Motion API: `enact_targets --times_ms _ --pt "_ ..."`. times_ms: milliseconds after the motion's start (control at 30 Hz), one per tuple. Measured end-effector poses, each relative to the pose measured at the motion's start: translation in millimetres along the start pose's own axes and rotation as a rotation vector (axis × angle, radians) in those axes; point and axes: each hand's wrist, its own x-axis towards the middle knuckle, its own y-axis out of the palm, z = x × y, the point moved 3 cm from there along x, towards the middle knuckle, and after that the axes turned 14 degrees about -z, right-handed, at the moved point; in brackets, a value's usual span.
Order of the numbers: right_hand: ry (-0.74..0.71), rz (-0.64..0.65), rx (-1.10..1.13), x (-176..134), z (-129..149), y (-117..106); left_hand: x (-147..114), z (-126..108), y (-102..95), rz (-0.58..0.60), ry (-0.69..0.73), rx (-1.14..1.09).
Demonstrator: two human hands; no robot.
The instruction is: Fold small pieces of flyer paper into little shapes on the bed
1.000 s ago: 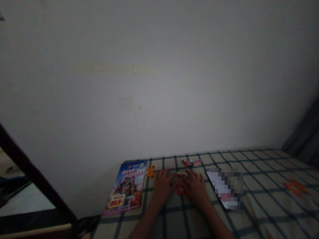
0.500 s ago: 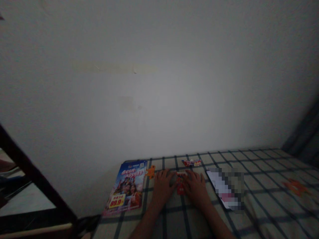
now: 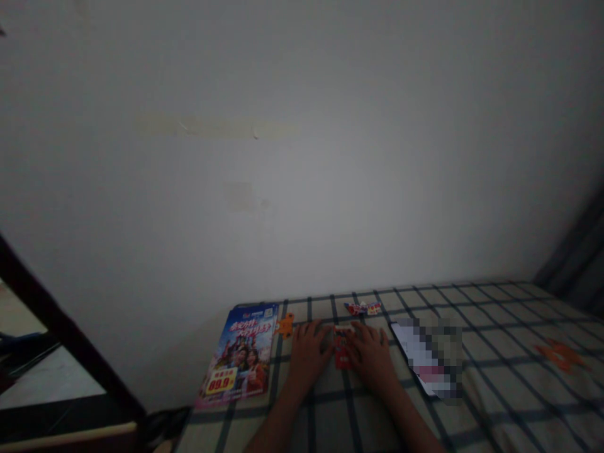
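Moved since earlier: nothing discernible. Red printed card (image 3: 343, 360) on checked cloth (image 3: 330, 415); left hand (image 3: 309, 347) beside, right hand (image 3: 372, 351) partly over, both unclenched, splayed.

The right hand (image 3: 370, 349) covers one side of the red card (image 3: 343, 360), and its print is too small for me to read. Whether the left hand (image 3: 310, 349) touches it, I can't tell. Both forearms (image 3: 280, 412) run off the bottom edge. Coarse blocks blot out much of the pale slab (image 3: 415, 348). The wrapper (image 3: 363, 309) has lettering too tiny to read; the farther orange shape (image 3: 559, 354) is blurred. The right edge cuts the curtain (image 3: 581, 245).
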Motion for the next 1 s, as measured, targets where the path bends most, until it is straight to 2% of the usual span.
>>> enact_targets --times_ms 1000 --pt "-0.008 0.01 -0.002 1.9 2.8 -4.3 1.1 -3.2 -1.5 0.031 -0.008 0.023"
